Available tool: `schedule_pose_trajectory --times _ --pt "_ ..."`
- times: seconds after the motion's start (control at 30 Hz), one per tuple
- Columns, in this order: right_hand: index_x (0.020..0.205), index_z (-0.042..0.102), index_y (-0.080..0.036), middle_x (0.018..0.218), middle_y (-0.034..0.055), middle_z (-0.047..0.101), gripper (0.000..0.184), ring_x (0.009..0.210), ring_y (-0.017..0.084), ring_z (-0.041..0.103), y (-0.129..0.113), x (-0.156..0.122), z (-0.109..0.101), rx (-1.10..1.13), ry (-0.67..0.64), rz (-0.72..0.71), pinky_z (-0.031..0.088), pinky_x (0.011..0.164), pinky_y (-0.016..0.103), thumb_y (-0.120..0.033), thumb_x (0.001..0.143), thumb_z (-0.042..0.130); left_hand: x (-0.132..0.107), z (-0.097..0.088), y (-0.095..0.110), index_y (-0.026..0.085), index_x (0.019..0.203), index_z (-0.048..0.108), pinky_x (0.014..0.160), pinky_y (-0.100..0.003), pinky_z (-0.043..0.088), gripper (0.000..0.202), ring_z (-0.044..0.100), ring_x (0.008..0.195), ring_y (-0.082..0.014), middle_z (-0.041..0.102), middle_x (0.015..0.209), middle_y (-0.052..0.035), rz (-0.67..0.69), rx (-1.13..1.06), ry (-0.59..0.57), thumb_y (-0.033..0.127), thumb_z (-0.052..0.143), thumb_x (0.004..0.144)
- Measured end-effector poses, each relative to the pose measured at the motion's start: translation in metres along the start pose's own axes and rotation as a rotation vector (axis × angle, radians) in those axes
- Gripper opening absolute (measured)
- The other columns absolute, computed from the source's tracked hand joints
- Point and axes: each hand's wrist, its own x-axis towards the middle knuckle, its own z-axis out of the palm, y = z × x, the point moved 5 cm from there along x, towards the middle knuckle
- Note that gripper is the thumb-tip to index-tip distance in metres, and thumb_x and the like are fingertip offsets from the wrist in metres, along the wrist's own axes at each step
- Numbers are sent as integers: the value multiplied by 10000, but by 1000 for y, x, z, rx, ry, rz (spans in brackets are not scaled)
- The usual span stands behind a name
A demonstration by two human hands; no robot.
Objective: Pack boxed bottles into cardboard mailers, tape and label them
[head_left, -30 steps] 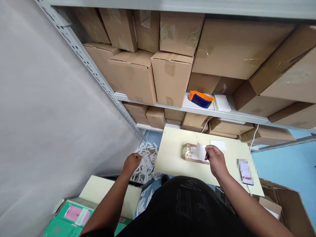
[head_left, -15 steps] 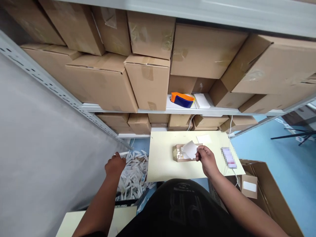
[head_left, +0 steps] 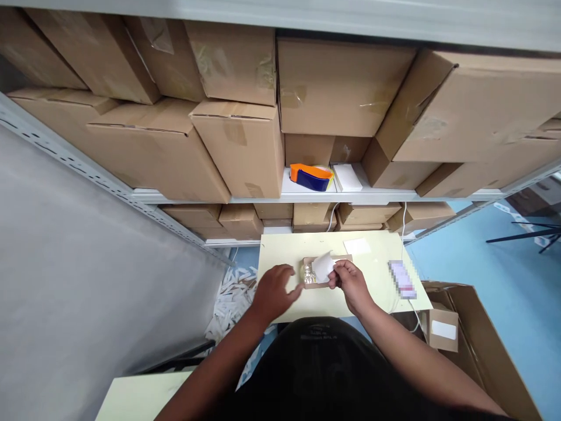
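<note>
Between my hands, a small open cardboard box (head_left: 316,286) lies on the pale yellow table (head_left: 280,248). Clear, shiny packaging (head_left: 309,273) shows at its left end; what it wraps I cannot make out. My right hand (head_left: 352,283) pinches a white paper slip (head_left: 323,267) by its right edge, over the box. My left hand (head_left: 277,291) is just left of the box, thumb and fingers apart, with nothing in it. A second flat white paper (head_left: 356,246) lies behind the box.
A blurred-out phone-like object (head_left: 402,279) lies at the table's right, with a white cable nearby. White paper strips (head_left: 234,295) are heaped at the lower left. Shelves of cardboard boxes (head_left: 239,149) rise behind; a large open carton (head_left: 486,345) stands at right.
My left hand has let go of a white strip over the heap and moved right, to the box. The slip in my right hand has shifted slightly over the box. The view has turned a little.
</note>
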Motion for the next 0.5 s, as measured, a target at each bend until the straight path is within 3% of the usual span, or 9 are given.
schedule_pose_trajectory --times 0.07,0.17,0.3,0.43,0.5 --pt "822 583 -220 668 -7 678 281 513 148 587 -1 1 0 15 -24 37 488 560 306 -456 759 722 16 17 41 205 1016 678 948 -441 468 247 634 1062 -317 703 1112 -140 144 26 -49 407 683 874" --pt "818 579 -222 666 -5 666 297 538 153 591 -4 2 -6 40 -48 80 495 574 308 -462 742 736 36 36 71 194 952 674 898 -434 461 129 632 1019 -308 698 1044 -140 217 82 -78 298 611 908" --pt "833 593 -222 732 11 663 309 604 164 595 -7 4 -25 68 -112 50 498 624 319 -509 782 693 48 43 81 204 865 664 869 -399 458 131 638 928 -271 694 914 -112 149 2 -63 186 538 894" --pt "798 547 -241 673 -32 594 345 624 157 545 0 11 -64 -52 12 -72 461 648 300 -548 796 703 48 36 84 223 851 635 815 -325 469 102 621 857 -214 679 886 -55 -43 -302 17 243 548 902" --pt "803 530 -246 631 -51 564 386 619 158 529 11 14 -79 -66 28 -30 443 642 294 -568 768 741 46 38 84 222 813 602 776 -293 460 124 593 810 -187 645 843 -24 -125 -472 10 290 556 905"
